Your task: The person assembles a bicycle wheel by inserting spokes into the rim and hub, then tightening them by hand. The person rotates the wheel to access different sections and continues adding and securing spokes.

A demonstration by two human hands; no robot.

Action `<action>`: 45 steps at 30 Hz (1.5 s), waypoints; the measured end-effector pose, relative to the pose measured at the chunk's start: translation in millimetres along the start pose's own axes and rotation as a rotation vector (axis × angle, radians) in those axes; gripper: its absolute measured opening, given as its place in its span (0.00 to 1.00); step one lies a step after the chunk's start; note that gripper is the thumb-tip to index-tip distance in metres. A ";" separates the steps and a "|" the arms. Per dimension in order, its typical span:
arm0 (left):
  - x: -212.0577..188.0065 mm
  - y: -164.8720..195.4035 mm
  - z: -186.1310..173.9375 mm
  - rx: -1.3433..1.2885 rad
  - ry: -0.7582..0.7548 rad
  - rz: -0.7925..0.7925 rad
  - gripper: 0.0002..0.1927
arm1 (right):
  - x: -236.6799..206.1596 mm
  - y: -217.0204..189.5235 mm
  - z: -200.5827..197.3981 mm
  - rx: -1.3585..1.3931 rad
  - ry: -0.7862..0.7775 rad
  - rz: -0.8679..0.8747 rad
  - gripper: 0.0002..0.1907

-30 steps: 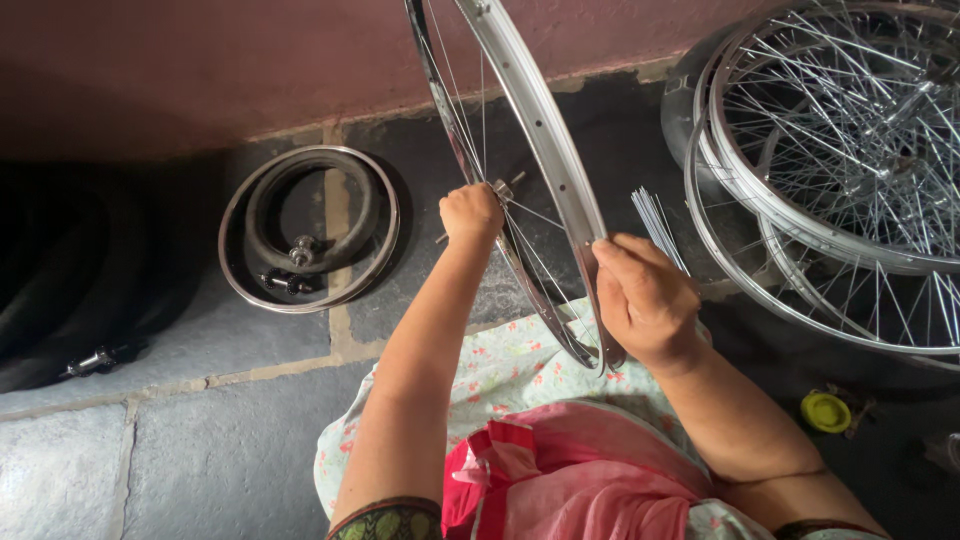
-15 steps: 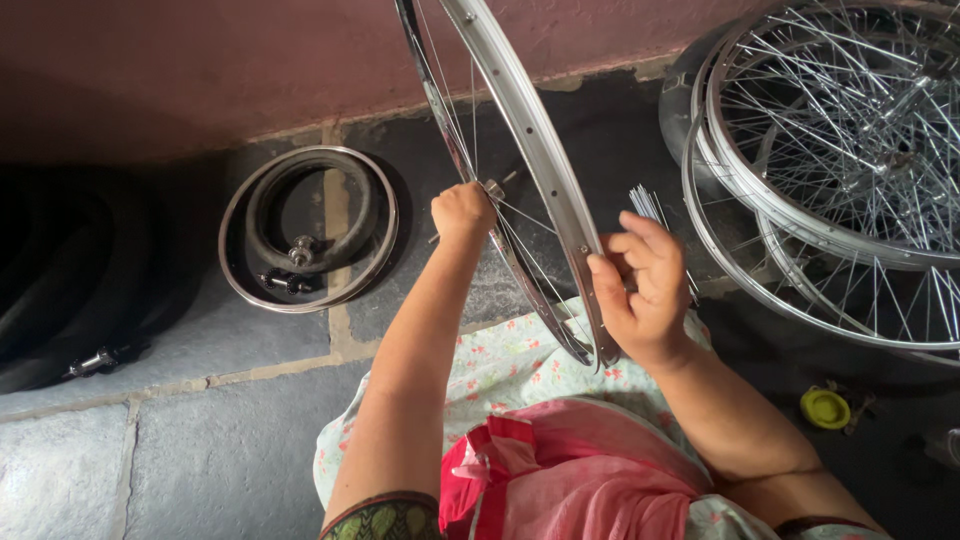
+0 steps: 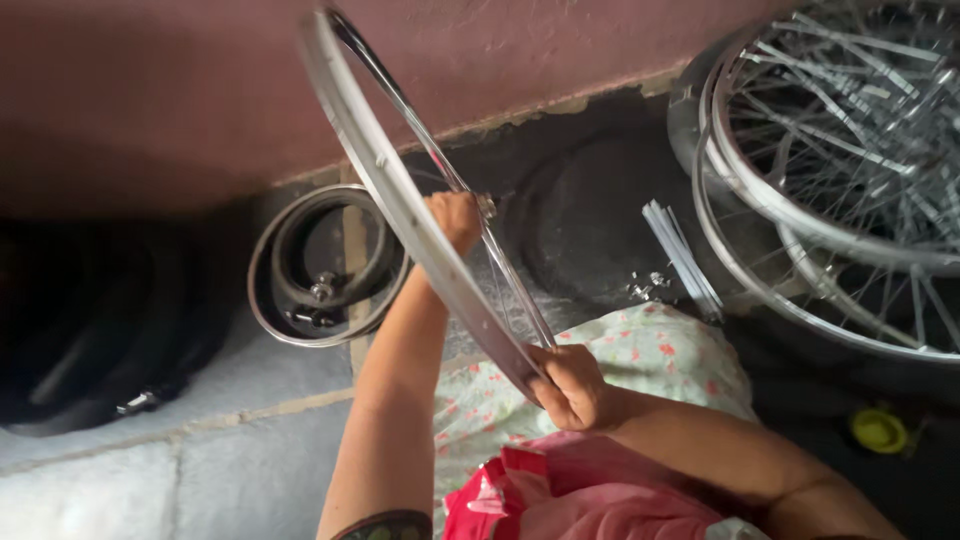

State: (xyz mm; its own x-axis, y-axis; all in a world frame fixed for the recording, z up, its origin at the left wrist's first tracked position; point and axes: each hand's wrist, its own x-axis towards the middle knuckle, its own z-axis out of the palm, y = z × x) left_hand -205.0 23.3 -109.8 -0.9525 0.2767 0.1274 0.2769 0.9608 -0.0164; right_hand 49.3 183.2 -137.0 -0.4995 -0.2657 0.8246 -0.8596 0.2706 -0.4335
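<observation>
A shiny bicycle wheel rim [image 3: 380,170] with thin spokes stands on edge in front of me, tilted to the left. My right hand [image 3: 570,385] grips its lower edge above my lap. My left hand [image 3: 455,218] reaches through the wheel and holds the hub [image 3: 487,206] at the centre. A floral cloth [image 3: 640,350] covers my knees under the rim.
A small metal ring with a coiled black tube [image 3: 320,270] lies on the floor at left. Black tyres [image 3: 90,330] sit at far left. Several spoked wheels [image 3: 850,170] are stacked at right, with loose spokes [image 3: 680,255] and a yellow cap [image 3: 878,430] nearby. A maroon wall [image 3: 150,90] runs behind.
The rim has swung to the left and tilted further. My right hand slid down its lower edge toward my lap. My left hand stayed at the hub.
</observation>
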 end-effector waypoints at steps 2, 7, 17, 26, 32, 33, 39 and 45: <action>3.9 -22.4 -10.2 0.087 0.108 0.044 0.10 | -20.1 5.3 19.1 0.133 -0.041 -0.027 0.23; 12.2 -78.6 -21.7 0.122 0.242 0.124 0.10 | -46.1 35.8 78.5 0.086 -0.242 0.011 0.25; -24.3 -87.1 47.9 -0.098 0.250 -0.098 0.08 | -73.4 42.8 104.3 -0.054 -0.600 -0.140 0.26; -40.2 -74.6 37.1 -0.080 0.258 0.099 0.10 | -66.1 72.1 59.8 -0.082 -0.765 -0.004 0.24; -45.3 -56.8 45.2 -0.073 0.358 0.095 0.05 | -118.8 154.4 -114.0 -0.207 -0.142 1.385 0.26; -45.3 -55.2 46.3 -0.066 0.362 0.096 0.05 | -129.9 162.4 -142.2 -0.506 -0.339 1.321 0.25; -57.0 -64.0 41.8 -0.027 0.415 0.075 0.05 | -170.6 162.8 -159.7 -0.909 -0.449 1.238 0.27; -76.7 -73.0 41.3 0.020 0.473 0.048 0.08 | -171.0 158.6 -146.3 -0.959 -0.173 1.235 0.14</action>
State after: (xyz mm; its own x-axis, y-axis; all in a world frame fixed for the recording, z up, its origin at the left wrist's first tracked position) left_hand -157.5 -67.3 -159.3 -0.7749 0.2855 0.5639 0.3120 0.9487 -0.0515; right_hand 14.2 407.0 -293.5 -0.8774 0.4745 0.0703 0.4253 0.8374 -0.3434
